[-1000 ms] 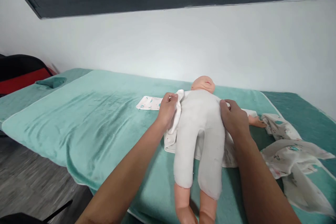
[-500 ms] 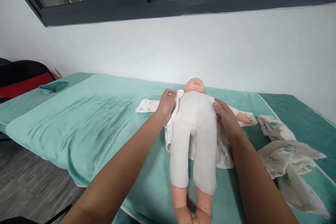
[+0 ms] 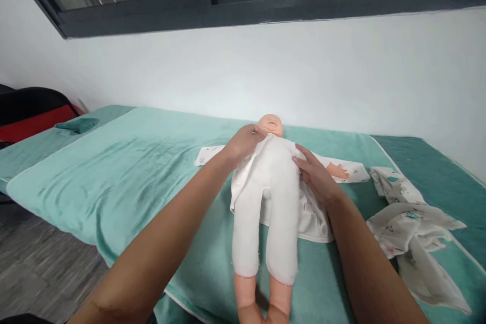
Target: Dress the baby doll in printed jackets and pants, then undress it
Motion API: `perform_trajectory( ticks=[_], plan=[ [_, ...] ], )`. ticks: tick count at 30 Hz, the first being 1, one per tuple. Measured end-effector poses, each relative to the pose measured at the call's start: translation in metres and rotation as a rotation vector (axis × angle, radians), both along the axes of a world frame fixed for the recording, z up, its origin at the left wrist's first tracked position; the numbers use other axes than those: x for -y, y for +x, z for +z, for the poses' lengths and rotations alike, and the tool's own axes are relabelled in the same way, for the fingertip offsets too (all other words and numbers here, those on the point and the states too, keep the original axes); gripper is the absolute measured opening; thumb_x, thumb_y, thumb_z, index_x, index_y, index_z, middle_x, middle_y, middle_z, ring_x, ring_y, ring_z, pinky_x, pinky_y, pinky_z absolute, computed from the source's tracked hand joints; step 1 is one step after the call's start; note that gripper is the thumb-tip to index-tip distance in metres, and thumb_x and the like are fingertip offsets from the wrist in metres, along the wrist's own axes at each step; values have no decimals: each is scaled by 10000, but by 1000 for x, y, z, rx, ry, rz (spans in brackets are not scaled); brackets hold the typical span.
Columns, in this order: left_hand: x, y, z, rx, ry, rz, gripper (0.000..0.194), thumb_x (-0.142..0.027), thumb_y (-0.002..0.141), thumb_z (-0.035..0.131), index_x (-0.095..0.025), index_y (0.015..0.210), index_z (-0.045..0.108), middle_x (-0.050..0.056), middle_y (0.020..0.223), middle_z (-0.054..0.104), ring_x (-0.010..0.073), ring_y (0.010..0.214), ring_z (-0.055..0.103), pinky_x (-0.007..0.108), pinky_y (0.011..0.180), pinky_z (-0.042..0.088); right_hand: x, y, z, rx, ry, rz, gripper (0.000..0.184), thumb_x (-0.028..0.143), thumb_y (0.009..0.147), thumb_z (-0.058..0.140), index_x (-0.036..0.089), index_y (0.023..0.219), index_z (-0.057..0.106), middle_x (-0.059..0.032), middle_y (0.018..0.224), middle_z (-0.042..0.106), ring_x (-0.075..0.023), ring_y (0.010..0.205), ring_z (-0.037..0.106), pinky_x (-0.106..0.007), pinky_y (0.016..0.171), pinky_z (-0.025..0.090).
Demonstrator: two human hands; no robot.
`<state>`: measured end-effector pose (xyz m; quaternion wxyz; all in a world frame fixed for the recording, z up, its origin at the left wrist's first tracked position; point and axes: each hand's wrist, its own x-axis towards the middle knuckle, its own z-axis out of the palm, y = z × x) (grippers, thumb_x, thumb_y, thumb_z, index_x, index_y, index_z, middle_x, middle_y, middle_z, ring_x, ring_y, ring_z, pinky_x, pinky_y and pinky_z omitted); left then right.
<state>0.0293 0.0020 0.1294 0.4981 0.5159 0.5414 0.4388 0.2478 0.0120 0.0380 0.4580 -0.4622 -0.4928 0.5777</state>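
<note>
A baby doll (image 3: 279, 182) lies on its back, feet toward me, with a white cloth body and plastic head and limbs. A white shirt (image 3: 315, 220) is spread open beneath it, its patterned sleeves out to both sides; a doll hand shows on the right sleeve. My left hand (image 3: 246, 142) is closed in a pinch on the shirt's left front edge, which lies over part of the chest just below the chin. My right hand (image 3: 313, 172) grips the doll's right-hand side, fingertips on the upper body; some of its fingers are hidden.
A teal blanket (image 3: 125, 172) covers the bed under the doll. To the right lie crumpled patterned white baby clothes (image 3: 413, 223). A white wall (image 3: 243, 76) and a dark window frame (image 3: 152, 17) stand behind. A black and red chair (image 3: 34, 111) is at the far left.
My left hand has drawn the shirt edge inward over the chest, toward the neck. The doll has shifted slightly left, and my right hand has moved left with it.
</note>
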Motion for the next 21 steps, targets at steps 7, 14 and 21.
perform_trajectory(
  ticks=[7,14,21],
  plan=[
    [35,-8,4,174,44,-368,278,-443,850,671,-196,949,593,83,1027,734,72,498,509,267,536,445,-3,1,-7,-16,-4,-41,710,449,798,752,318,1445,491,4,1078,710,-174,953,644,-236,725,530],
    [14,-80,-87,-651,329,325,319,-212,902,468,-213,1191,603,102,1330,651,262,1278,560,462,1081,436,-4,0,-8,47,22,-89,639,440,817,716,316,1417,537,1,1101,707,-181,974,638,-247,741,538],
    [11,-141,-128,-1209,235,210,514,-380,977,443,-247,1473,439,103,1479,543,315,1358,486,487,1093,412,-2,-1,-6,130,33,-133,615,450,821,698,325,1407,556,-1,1112,714,-191,976,653,-248,724,545]
  ],
)
